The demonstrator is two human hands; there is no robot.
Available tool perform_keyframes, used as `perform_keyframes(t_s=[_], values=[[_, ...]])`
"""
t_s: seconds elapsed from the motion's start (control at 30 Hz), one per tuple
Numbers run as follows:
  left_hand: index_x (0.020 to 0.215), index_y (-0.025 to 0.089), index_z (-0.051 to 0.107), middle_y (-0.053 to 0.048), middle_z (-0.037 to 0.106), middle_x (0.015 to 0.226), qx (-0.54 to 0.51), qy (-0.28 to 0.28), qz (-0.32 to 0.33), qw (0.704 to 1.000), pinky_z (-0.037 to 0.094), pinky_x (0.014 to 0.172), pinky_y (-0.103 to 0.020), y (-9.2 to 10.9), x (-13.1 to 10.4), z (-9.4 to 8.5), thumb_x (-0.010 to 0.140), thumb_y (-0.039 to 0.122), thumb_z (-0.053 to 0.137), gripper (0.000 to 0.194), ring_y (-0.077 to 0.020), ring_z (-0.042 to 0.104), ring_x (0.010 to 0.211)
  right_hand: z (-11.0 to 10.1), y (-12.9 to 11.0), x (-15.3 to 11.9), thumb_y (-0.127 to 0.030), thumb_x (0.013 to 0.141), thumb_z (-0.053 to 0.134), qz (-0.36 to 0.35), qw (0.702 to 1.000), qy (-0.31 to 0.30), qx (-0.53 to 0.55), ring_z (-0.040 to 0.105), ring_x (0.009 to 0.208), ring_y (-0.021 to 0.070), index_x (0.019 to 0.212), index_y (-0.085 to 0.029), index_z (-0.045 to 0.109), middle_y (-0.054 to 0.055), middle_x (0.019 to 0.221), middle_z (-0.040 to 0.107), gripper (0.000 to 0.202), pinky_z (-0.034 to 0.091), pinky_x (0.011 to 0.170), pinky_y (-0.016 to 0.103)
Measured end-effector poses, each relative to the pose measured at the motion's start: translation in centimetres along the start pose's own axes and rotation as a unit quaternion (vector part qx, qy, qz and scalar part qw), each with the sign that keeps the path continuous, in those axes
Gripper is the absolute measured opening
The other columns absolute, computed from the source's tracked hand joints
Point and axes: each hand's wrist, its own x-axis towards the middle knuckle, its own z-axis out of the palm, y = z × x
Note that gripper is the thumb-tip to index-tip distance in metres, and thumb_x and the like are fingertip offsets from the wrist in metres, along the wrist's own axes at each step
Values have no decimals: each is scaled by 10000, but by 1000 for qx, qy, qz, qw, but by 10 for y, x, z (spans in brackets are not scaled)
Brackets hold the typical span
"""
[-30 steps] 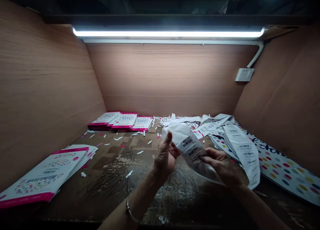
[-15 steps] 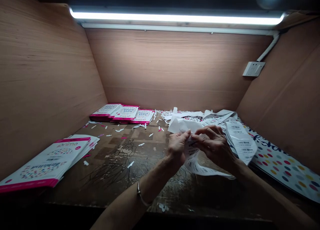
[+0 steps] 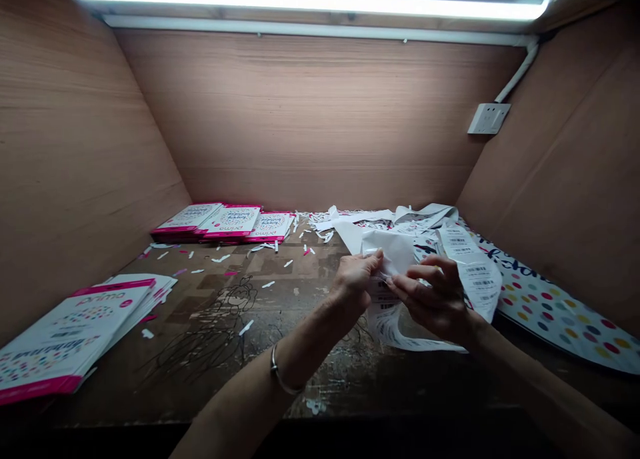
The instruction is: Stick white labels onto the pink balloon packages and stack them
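A white strip of barcode labels (image 3: 387, 322) hangs in a curl from my hands above the work surface. My left hand (image 3: 355, 279) pinches its upper part between thumb and fingers, with blank white backing showing above the thumb. Just to the right, my right hand (image 3: 433, 292) has thumb and forefinger pressed together at the strip's edge, on what looks like a small clear label. Its other fingers are bent. Behind my right hand, more barcode label strip (image 3: 477, 279) loops over the pile.
Pink-and-white printed packets lie in a front-left stack (image 3: 75, 332) and a back-left row (image 3: 233, 220). Paper scraps (image 3: 220, 259) dot the brown tabletop (image 3: 300, 326). Dotted printed sheets (image 3: 560, 312) lie at right. Wooden panels (image 3: 320, 119) enclose the space; a socket (image 3: 489, 118) is on the right.
The view has tilted down and turned slightly right. My right hand has drawn a little down from the left thumb, and more of the white backing now shows upright between the hands.
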Motion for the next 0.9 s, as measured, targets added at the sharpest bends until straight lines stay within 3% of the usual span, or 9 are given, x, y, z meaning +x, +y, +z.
perform_keyframes(t_s=[0.2, 0.4, 0.5, 0.6, 0.7, 0.9], values=[[580, 60, 619, -49, 569, 525, 51, -59, -83, 993, 353, 436, -216, -6, 0, 9, 552, 172, 800, 215, -107, 476, 439, -27, -21, -22, -75, 810, 477, 24, 999, -3, -31, 564, 897, 165, 936, -197, 630, 3, 963, 681, 232, 371, 892, 422], [600, 55, 630, -63, 585, 550, 108, -158, -153, 970, 388, 448, -215, -21, 3, 24, 537, 169, 817, 229, -121, 518, 446, -55, -35, -39, -88, 790, 516, 48, 999, 7, -6, 568, 932, 130, 902, -184, 641, -14, 970, 681, 194, 385, 948, 348], [596, 60, 629, -63, 588, 551, 98, -178, -149, 968, 403, 465, -220, -25, 0, 29, 520, 200, 828, 255, -121, 521, 453, -62, -32, -47, -114, 797, 537, 104, 994, -4, 26, 567, 984, 155, 945, -200, 629, -4, 983, 682, 194, 411, 916, 382], [634, 58, 643, -77, 614, 602, 91, -201, -127, 967, 418, 492, -227, -24, -6, 29, 515, 251, 827, 291, -129, 538, 488, -62, -26, -48, -101, 778, 557, 153, 984, 32, 88, 588, 943, 180, 911, -200, 633, 14, 906, 697, 183, 438, 863, 415], [648, 68, 648, -56, 611, 602, 111, -239, -123, 957, 415, 495, -223, -23, -12, 25, 505, 202, 817, 259, -119, 530, 488, -62, -24, -41, -99, 774, 558, 150, 977, 48, 144, 599, 899, 184, 879, -207, 640, 24, 875, 701, 172, 452, 826, 414], [534, 92, 618, -18, 552, 498, 155, -250, -102, 950, 323, 408, -185, -36, -14, 16, 478, 203, 818, 235, -76, 452, 409, -67, -30, -24, -138, 828, 511, 122, 955, -13, 271, 604, 844, 149, 879, -190, 634, 22, 837, 698, 143, 426, 879, 403]])
